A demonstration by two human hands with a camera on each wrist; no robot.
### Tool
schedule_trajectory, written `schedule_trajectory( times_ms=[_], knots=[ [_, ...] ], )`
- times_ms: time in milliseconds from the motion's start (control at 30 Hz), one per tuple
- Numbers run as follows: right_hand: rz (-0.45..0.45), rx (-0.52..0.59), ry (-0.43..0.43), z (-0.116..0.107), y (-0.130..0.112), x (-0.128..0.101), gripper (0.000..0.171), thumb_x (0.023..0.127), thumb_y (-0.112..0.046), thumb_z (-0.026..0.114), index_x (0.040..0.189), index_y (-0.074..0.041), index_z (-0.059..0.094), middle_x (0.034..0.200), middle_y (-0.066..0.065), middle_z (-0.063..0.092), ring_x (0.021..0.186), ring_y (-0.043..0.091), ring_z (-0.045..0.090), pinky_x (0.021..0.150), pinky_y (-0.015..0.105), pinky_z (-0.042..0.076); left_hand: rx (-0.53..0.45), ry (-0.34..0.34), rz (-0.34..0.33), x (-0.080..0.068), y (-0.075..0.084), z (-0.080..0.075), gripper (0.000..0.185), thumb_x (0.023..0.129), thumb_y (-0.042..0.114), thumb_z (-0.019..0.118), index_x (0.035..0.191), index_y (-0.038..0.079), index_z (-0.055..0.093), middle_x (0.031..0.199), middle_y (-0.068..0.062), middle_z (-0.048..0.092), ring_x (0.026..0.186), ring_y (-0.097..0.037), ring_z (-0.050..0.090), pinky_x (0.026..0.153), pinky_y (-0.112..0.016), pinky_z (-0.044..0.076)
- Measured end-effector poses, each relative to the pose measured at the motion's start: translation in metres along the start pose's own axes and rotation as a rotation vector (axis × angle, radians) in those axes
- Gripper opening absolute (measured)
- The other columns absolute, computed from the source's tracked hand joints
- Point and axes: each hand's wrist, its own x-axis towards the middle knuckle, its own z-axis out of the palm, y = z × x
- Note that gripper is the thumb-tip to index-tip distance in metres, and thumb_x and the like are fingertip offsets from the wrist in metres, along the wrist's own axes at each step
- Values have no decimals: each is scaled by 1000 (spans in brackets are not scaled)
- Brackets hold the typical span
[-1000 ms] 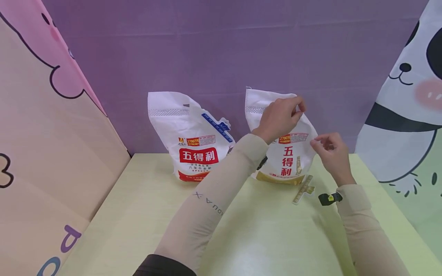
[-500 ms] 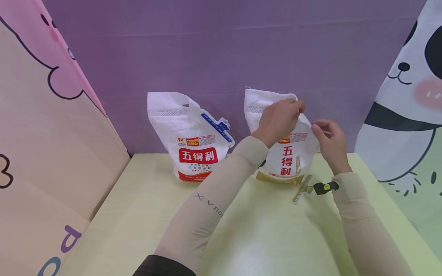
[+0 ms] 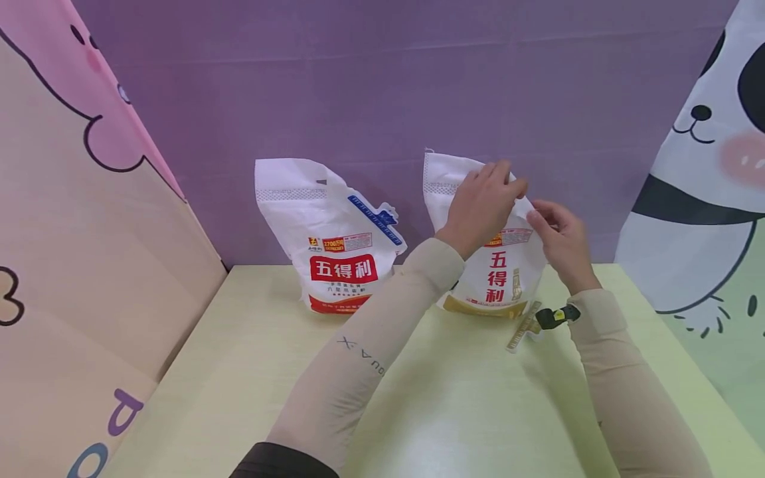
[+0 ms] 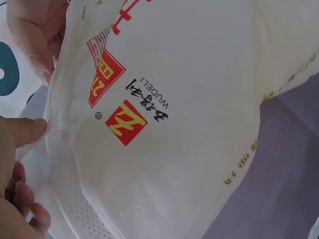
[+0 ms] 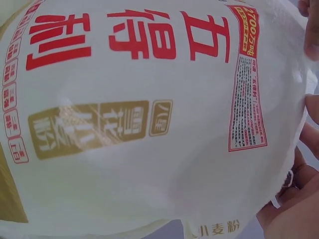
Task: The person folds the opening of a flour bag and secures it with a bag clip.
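A white flour bag with red characters and a gold base stands on the right half of the table. My left hand pinches its upper right edge; in the left wrist view the thumb lies at that edge, the other fingers curled. Slightly lower on the same side, my right hand grips the bag's edge, thumb in front and fingers partly hidden behind. The right wrist view has the bag's printed front filling most of the frame. Left of it stands a second flour bag, with a red label, untouched.
A small gold-and-white cut-out piece lies on the pale table in front of the right bag, partly hidden by the black wrist camera. A purple backdrop rises behind; printed panels flank both sides.
My right hand has moved up and left along the bag's right edge, closer to the left hand. The left hand's fingers have lifted slightly at the top edge. The other bag stays still.
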Motion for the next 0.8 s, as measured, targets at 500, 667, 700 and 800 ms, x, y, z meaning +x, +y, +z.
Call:
schedule_trajectory(
  times_ms=[500,667,700,800],
  knots=[
    [10,-13,92,9,-11,-1,41,99,-33,68,127,-2,66,89,-25,61,88,0,56,75,16,45,305,40,56,5,11,-2,32,99,26,61,129,37,64,151,1,42,133,-20,38,113,-43,28],
    [19,-35,94,10,-11,-2,42,99,-34,67,125,-1,66,90,-23,60,88,1,57,73,15,47,333,-46,48,10,9,-3,36,101,30,61,135,42,62,156,6,43,142,-20,34,119,-49,24],
    [21,-38,94,9,-12,-2,43,99,-35,67,125,-1,65,91,-23,60,88,1,57,73,15,47,337,-63,43,12,9,-3,37,100,32,62,136,43,61,155,8,43,143,-20,33,120,-50,23],
    [26,-39,98,9,-11,-2,42,99,-34,68,124,0,65,91,-22,60,88,2,56,71,14,48,342,-102,32,14,7,-3,42,98,35,66,139,44,59,153,10,47,144,-19,32,121,-51,22]
  ],
)
